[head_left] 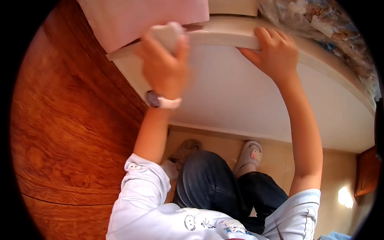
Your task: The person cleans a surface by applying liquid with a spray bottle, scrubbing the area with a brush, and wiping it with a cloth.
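Nearest the camera, at 6 o'clock, a white shirt [140,208] with printed figures is seen, and just beyond it dark jeans [208,180]. At 11 o'clock, a small whitish pad [166,35] is held in the left hand [165,72], whose fingers are partly curled around it; hand and pad are blurred. A watch [154,99] with a pale strap is worn on that wrist. At 1 o'clock, a cream ledge [224,39] is gripped by the right hand [280,54], with the fingers bent over its top and the thumb set against its near side. The pad is held over the same ledge, beside a pink sheet [152,20] at 11 o'clock; whether the ledge is touched by it cannot be told. Glossy brown wood [72,120] is seen at 9 o'clock, a clear plastic bag [320,24] at 1 o'clock, and a pale shoe [251,154] on the floor [276,154] at 5 o'clock.
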`<state>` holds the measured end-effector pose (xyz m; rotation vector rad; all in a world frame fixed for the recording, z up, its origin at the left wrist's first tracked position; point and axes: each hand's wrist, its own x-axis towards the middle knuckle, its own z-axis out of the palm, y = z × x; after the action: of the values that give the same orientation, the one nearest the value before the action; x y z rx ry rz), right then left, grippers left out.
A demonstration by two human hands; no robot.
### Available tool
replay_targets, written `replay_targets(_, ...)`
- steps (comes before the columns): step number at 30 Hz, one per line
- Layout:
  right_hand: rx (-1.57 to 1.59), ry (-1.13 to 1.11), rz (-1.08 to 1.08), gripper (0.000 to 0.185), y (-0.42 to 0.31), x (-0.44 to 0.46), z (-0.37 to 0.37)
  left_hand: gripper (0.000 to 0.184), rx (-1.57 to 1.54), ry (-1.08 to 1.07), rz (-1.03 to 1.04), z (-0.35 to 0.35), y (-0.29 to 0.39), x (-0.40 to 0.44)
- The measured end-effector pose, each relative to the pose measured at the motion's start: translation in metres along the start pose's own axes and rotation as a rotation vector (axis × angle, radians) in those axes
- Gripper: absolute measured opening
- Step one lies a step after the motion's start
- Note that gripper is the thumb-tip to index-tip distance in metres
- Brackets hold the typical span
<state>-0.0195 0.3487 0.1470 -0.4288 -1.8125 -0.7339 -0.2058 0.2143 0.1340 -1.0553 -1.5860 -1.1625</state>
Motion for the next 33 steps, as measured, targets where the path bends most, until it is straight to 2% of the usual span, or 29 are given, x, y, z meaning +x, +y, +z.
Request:
replay_targets(1, 0.005, -0.007, -0.002, 0.043, -0.001, 0.000, -0.001, 0.059, 0.003, -0.005, -0.007, -0.005, -0.007, 0.003)
replay_targets(3, -0.023, 0.068, -0.022, 0.044, -0.005, 0.004, -0.001, 0.055, -0.444, -0.099, -0.432, -0.013, -0.019, 0.007)
replay_targets(5, -0.017, 0.116, -0.059, 0.043, -0.002, 0.006, 0.002, 0.052, -0.110, 0.039, 0.029, 0.014, -0.002, -0.015)
replay_targets(7, 0.020, 0.109, -0.062, 0.043, -0.004, 0.000, 0.003, 0.052, -0.148, 0.043, 0.239, 0.026, 0.032, -0.014)
replay_targets(9, 0.015, 0.005, -0.032, 0.043, 0.000, 0.003, -0.003, 0.052, -0.112, 0.010, 0.157, 0.017, 0.020, -0.008)
replay_targets(10, 0.050, 0.063, -0.050, 0.041, 0.000, 0.004, -0.001, 0.053, -0.090, 0.000, 0.089, 0.010, 0.008, -0.004)
replay_targets(11, 0.048, 0.063, -0.044, 0.041, -0.006, 0.005, -0.001, 0.054, -0.182, -0.123, -0.308, -0.001, -0.015, 0.001)
replay_targets(13, 0.011, 0.059, -0.042, 0.040, -0.003, 0.002, -0.012, 0.054, -0.435, -0.066, -0.386, -0.006, -0.020, 0.007)
replay_targets(15, 0.013, 0.067, -0.042, 0.041, 0.007, 0.000, -0.014, 0.050, -0.032, 0.008, 0.101, 0.011, 0.011, -0.007)
replay_targets(16, 0.020, 0.067, -0.049, 0.041, 0.008, -0.001, -0.012, 0.049, -0.021, 0.009, 0.252, 0.019, 0.028, -0.012)
replay_targets(17, 0.028, 0.059, -0.043, 0.041, 0.007, -0.001, -0.011, 0.049, -0.016, -0.002, 0.251, 0.015, 0.028, -0.006)
replay_targets(19, 0.048, 0.070, -0.060, 0.042, 0.007, 0.000, -0.014, 0.052, -0.048, -0.134, 0.106, 0.001, 0.022, 0.010)
replay_targets(20, 0.047, 0.071, -0.057, 0.042, 0.007, 0.001, -0.014, 0.055, -0.041, -0.212, -0.066, -0.007, 0.010, 0.017)
replay_targets(23, 0.045, 0.061, -0.048, 0.043, 0.007, 0.002, -0.011, 0.054, -0.129, -0.168, -0.165, 0.000, 0.002, 0.009)
replay_targets(24, 0.046, 0.065, -0.061, 0.044, 0.010, 0.001, -0.010, 0.054, 0.045, -0.061, 0.153, 0.012, 0.016, -0.001)
replay_targets(25, 0.049, 0.066, -0.072, 0.044, 0.012, 0.000, -0.008, 0.054, 0.049, -0.065, 0.152, 0.014, 0.016, 0.002)
replay_targets(27, 0.040, 0.025, -0.053, 0.044, 0.010, -0.003, -0.010, 0.053, 0.025, -0.118, 0.336, 0.011, 0.022, 0.004)
replay_targets(29, 0.015, -0.005, -0.029, 0.044, 0.010, -0.003, -0.010, 0.053, 0.067, -0.125, 0.283, -0.002, 0.001, 0.012)
replay_targets(32, 0.037, 0.069, -0.048, 0.045, 0.008, -0.002, -0.008, 0.055, -0.211, -0.286, -0.296, -0.010, -0.008, 0.004)
replay_targets(33, 0.050, 0.073, -0.065, 0.045, 0.010, -0.002, -0.007, 0.053, 0.021, -0.117, 0.103, 0.007, -0.010, -0.010)
